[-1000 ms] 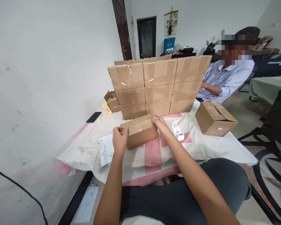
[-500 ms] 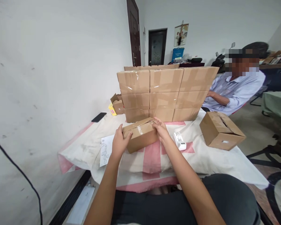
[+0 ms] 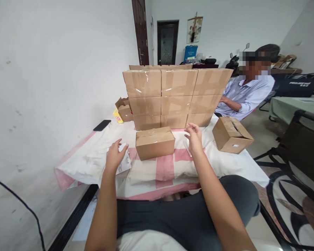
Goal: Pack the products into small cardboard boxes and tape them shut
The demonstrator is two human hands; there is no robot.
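Observation:
A cardboard box [image 3: 155, 143], taped along its top, rests on the cloth-covered table between my two hands and touches neither. My left hand [image 3: 115, 156] is open to the left of it, over a white sheet of paper [image 3: 124, 165] with drawn marks. To the box's right, my right hand [image 3: 195, 136] hovers with fingers apart and holds nothing. Most of a white object [image 3: 188, 148], the tape dispenser-like device seen earlier, is hidden behind that hand. Behind the box stands a stacked wall of taped cardboard boxes [image 3: 176, 97].
Another cardboard box [image 3: 229, 137] with a slit top sits at the table's right. A phone [image 3: 102, 125], a small yellow box [image 3: 118, 116] and an opened carton [image 3: 124, 111] lie at the left. Beyond the stack, a person [image 3: 247, 90] sits at the right.
Both hands have let go of the cardboard box and moved apart, left and right. The box now stands squarer on the table. The view has shifted a little to the right.

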